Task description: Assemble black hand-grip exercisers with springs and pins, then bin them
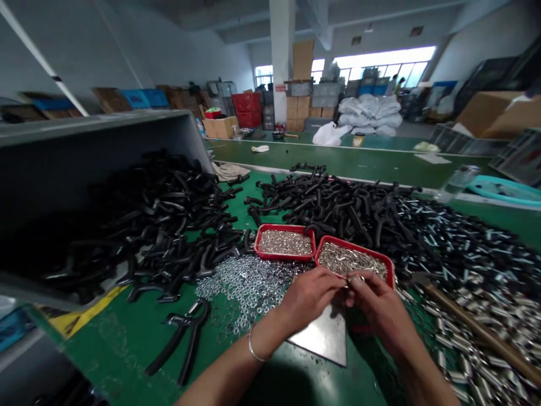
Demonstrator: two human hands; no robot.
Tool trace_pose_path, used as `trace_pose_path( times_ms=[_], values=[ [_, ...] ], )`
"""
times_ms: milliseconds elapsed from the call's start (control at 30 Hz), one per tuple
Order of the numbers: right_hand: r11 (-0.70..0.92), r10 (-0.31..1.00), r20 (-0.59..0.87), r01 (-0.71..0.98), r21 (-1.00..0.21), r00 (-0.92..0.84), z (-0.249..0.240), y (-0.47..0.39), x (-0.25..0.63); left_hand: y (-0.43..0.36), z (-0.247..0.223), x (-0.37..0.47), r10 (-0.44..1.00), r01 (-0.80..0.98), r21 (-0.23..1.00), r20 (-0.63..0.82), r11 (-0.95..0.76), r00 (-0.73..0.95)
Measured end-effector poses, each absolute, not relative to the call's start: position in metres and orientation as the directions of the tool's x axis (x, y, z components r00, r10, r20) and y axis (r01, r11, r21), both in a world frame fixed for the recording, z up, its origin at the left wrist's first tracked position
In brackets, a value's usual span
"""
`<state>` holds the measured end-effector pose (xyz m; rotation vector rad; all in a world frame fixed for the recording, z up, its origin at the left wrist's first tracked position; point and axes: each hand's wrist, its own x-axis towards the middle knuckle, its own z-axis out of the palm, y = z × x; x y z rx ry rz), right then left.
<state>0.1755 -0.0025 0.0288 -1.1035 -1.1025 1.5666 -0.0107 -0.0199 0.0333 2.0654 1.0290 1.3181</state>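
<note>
My left hand (310, 296) and my right hand (378, 304) meet fingertip to fingertip above a bare metal plate (323, 338). Both are closed in a pinch around a small shiny metal part (354, 280), mostly hidden by the fingers, so its kind is unclear. Just beyond them stands a red tray of small metal pins (353, 260); to its left is another red tray with tiny metal pieces (285, 242). Loose metal washers or nuts (253, 285) spread left of my left hand. A black plier-like tool with two handles (188, 338) lies farther left on the green table.
Piles of black handle parts (329, 203) cover the table's back and fill a grey bin (198, 141) at left. A wooden-handled hammer (473, 321) lies over metal cylinders (469, 361) at right. Black pieces with metal bolts (469, 242) and a clear bottle (456, 183) are beyond.
</note>
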Motion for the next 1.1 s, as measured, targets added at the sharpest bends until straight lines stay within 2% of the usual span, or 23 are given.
trace_pose_path(
  times_ms=[100,167,233,300,367,400,433,500,567,600,700,733,800,867,967,1100],
  values=[
    [0.033,0.993,0.025,0.060,-0.998,-0.116,0.041,-0.013,0.173,-0.025,0.039,-0.018,0.759,0.473,0.599,0.573,-0.646,0.311],
    [0.122,0.983,0.100,0.141,-0.982,-0.151,0.052,-0.022,0.172,-0.026,0.043,-0.037,0.812,0.603,0.570,0.525,-0.558,0.255],
    [0.175,0.973,0.141,0.192,-0.966,-0.181,0.062,-0.029,0.173,-0.027,0.043,-0.072,0.878,0.805,0.475,0.464,-0.355,0.113],
    [0.195,0.968,0.148,0.235,-0.952,-0.200,0.070,-0.036,0.175,-0.029,0.038,-0.117,0.906,0.964,0.264,0.416,-0.033,-0.083],
    [0.189,0.966,0.129,0.272,-0.944,-0.226,0.075,-0.041,0.175,-0.033,0.028,-0.163,0.921,0.974,-0.002,0.325,0.226,-0.214],
    [0.185,0.962,0.115,0.283,-0.941,-0.247,0.077,-0.044,0.175,-0.034,0.020,-0.182,0.923,0.951,-0.102,0.289,0.292,-0.252],
    [0.184,0.957,0.105,0.287,-0.940,-0.270,0.078,-0.046,0.174,-0.034,0.012,-0.200,0.924,0.934,-0.162,0.271,0.319,-0.268],
    [0.204,0.944,0.111,0.286,-0.936,-0.310,0.075,-0.049,0.170,-0.031,-0.006,-0.226,0.933,0.933,-0.202,0.272,0.296,-0.237],
    [0.240,0.931,0.139,0.277,-0.930,-0.338,0.068,-0.050,0.168,-0.027,-0.016,-0.240,0.934,0.958,-0.129,0.290,0.255,-0.209],
    [0.254,0.925,0.153,0.268,-0.929,-0.348,0.064,-0.050,0.166,-0.025,-0.018,-0.243,0.925,0.970,-0.046,0.317,0.237,-0.211],
    [0.241,0.918,0.157,0.199,-0.950,-0.365,0.052,-0.045,0.163,-0.025,-0.005,-0.235,0.865,0.927,0.348,0.412,0.140,-0.286],
    [0.218,0.920,0.150,0.152,-0.964,-0.361,0.049,-0.043,0.161,-0.028,0.002,-0.226,0.852,0.868,0.489,0.415,0.087,-0.319],
    [0.152,0.935,0.130,0.041,-0.988,-0.331,0.045,-0.038,0.158,-0.035,0.015,-0.195,0.881,0.685,0.729,0.334,-0.016,-0.334],
    [0.088,0.957,0.105,-0.075,-0.993,-0.272,0.043,-0.036,0.155,-0.044,0.022,-0.152,0.962,0.440,0.895,0.177,-0.070,-0.208],
    [0.036,0.978,0.073,-0.191,-0.981,-0.193,0.045,-0.037,0.153,-0.054,0.021,-0.083,0.999,0.098,0.995,0.032,-0.030,-0.011],
    [0.007,0.989,0.043,-0.246,-0.969,-0.140,0.050,-0.041,0.156,-0.054,0.016,-0.024,0.997,-0.172,0.985,-0.004,0.019,0.083]
  ],
)
